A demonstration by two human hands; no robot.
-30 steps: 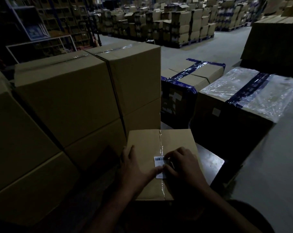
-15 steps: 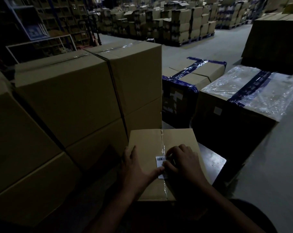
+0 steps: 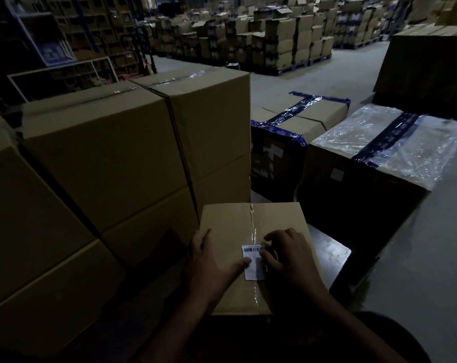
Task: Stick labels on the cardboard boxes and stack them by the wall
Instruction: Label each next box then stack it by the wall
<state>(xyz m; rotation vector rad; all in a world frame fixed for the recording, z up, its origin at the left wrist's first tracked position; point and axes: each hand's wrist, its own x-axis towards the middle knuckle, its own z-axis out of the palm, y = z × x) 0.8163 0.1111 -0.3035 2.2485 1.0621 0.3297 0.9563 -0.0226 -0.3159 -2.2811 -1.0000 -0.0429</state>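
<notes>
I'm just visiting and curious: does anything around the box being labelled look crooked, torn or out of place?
Nothing alarming. The white label sits over the taped seam of the small box, roughly square to it. One box farther back has its dark tape puckered, and its neighbour wears crinkled plastic film.

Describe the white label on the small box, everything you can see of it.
The label is a small white rectangle, paper by the look, with a black barcode along its far edge; the other print is too faint to read. It lies flat on top of the small cardboard box, across the clear-taped centre seam. The left hand touches its left edge with the thumb, while the right hand presses fingers on its right side, shading part of it.
</notes>
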